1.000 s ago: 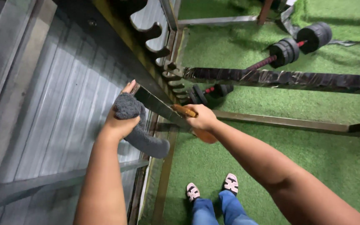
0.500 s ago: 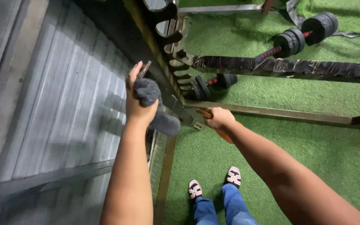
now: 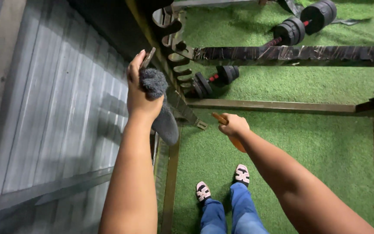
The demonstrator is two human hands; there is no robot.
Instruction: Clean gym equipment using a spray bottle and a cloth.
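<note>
My right hand (image 3: pixel 234 125) grips the orange wooden handle (image 3: pixel 240 145) of a long flat metal blade (image 3: pixel 183 107). The blade slants up and to the left, toward the wall. My left hand (image 3: pixel 138 93) is closed on a grey fluffy cloth (image 3: pixel 156 84) wrapped around the blade near its tip (image 3: pixel 148 57). A loose end of the cloth (image 3: pixel 166 125) hangs below my wrist. The cloth and my fingers hide part of the blade.
A corrugated metal wall (image 3: pixel 57 108) fills the left side. A metal rack with hooked notches (image 3: pixel 169 41) runs beside the blade. Dumbbells (image 3: pixel 215 80) (image 3: pixel 301 24) lie on green turf (image 3: pixel 308 143), crossed by metal bars (image 3: pixel 282 106). My sandalled feet (image 3: pixel 221 184) stand below.
My left hand has slid the cloth up the blade toward its tip. My right hand and the handle have shifted down and right.
</note>
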